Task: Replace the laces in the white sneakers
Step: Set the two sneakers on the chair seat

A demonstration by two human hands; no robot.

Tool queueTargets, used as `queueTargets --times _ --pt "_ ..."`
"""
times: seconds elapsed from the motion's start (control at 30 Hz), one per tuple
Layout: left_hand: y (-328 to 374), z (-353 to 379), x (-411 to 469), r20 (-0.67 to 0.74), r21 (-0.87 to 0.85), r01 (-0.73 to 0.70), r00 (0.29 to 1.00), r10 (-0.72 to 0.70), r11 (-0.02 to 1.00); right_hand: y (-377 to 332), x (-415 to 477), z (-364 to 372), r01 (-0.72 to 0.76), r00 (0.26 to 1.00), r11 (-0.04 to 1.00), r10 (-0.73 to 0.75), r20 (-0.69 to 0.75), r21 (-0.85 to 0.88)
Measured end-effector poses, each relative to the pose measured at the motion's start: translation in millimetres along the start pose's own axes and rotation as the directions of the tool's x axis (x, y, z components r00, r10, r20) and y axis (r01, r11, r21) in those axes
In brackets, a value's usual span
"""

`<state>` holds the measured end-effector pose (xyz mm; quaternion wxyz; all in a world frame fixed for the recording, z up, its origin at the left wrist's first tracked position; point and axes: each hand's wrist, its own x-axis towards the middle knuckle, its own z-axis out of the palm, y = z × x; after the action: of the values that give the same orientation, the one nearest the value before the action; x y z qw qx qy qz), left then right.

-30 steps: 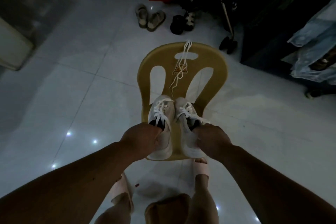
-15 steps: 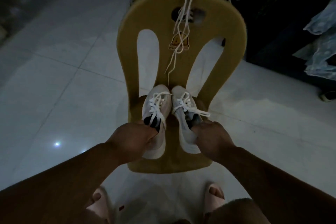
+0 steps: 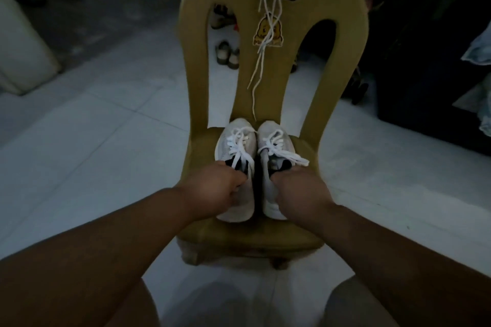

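Observation:
Two white sneakers stand side by side, toes away from me, on the seat of a yellow plastic chair (image 3: 249, 236). My left hand (image 3: 210, 188) grips the heel of the left sneaker (image 3: 235, 141), fingers tucked into its opening. My right hand (image 3: 300, 188) grips the heel of the right sneaker (image 3: 276, 138) the same way. Both shoes carry tied white laces. A spare pair of white laces (image 3: 265, 34) hangs down the chair's backrest, over a yellow duck sticker (image 3: 267, 32).
The chair stands on a pale tiled floor (image 3: 93, 146). Sandals (image 3: 225, 54) lie on the floor behind the chair, seen through its back. Dark furniture and hanging clothes (image 3: 478, 53) fill the right side. A pale object (image 3: 18, 48) stands at far left.
The view has dropped lower and closer to the chair. Both sneakers, held by my hands, now rest further back on the seat near the backrest.

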<state>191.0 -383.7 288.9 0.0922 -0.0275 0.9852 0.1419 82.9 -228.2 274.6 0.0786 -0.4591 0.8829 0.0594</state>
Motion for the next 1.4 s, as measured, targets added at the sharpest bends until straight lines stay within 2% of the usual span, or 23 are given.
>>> queueTargets --times 0.1,0.23,0.5,0.63,0.83,1.0,1.1,1.2,1.3,1.37,1.4 --pt "17 -2 -20 -0.054 0.062 0.068 0.996 -0.064 0.996 -2 -19 -12 -0.055 0.998 0.998 0.055 -0.024 -0.002" --pt "43 -7 -53 -0.106 0.121 0.117 0.989 -0.105 0.986 -6 -55 -29 -0.055 0.996 0.998 0.054 -0.066 -0.009" --pt "92 -29 -108 -0.267 0.154 0.132 0.960 -0.087 0.979 -18 -133 -73 -0.080 0.977 0.997 0.077 -0.199 -0.005" --pt "104 -33 -118 -0.298 0.164 0.131 0.951 -0.078 0.978 -22 -149 -77 -0.077 0.973 0.997 0.074 -0.218 -0.005" --pt "78 -18 -96 -0.265 0.145 0.187 0.953 -0.144 0.972 -17 -112 -55 -0.067 0.978 0.997 0.073 -0.195 0.034" --pt "38 -4 -64 -0.182 0.153 0.250 0.958 -0.221 0.956 -5 -67 -19 -0.036 0.992 0.999 0.034 -0.122 -0.013" --pt "18 3 -49 -0.133 0.154 0.265 0.960 -0.246 0.952 1 -49 -3 -0.039 0.992 0.999 0.035 -0.125 -0.030" --pt "4 10 -36 -0.123 0.161 0.258 0.963 -0.240 0.953 4 -35 5 -0.058 0.992 0.998 0.055 -0.115 -0.024" --pt "4 14 -26 -0.130 0.164 0.218 0.972 -0.198 0.962 5 -27 9 -0.015 0.994 1.000 0.014 -0.104 -0.003" --pt "7 18 -21 -0.152 0.127 0.167 0.977 -0.148 0.978 8 -26 10 0.013 0.985 0.994 0.007 -0.173 0.110" --pt "8 20 -20 -0.198 0.063 0.143 0.972 -0.128 0.988 10 -26 8 -0.007 0.975 0.970 0.060 -0.213 0.243"
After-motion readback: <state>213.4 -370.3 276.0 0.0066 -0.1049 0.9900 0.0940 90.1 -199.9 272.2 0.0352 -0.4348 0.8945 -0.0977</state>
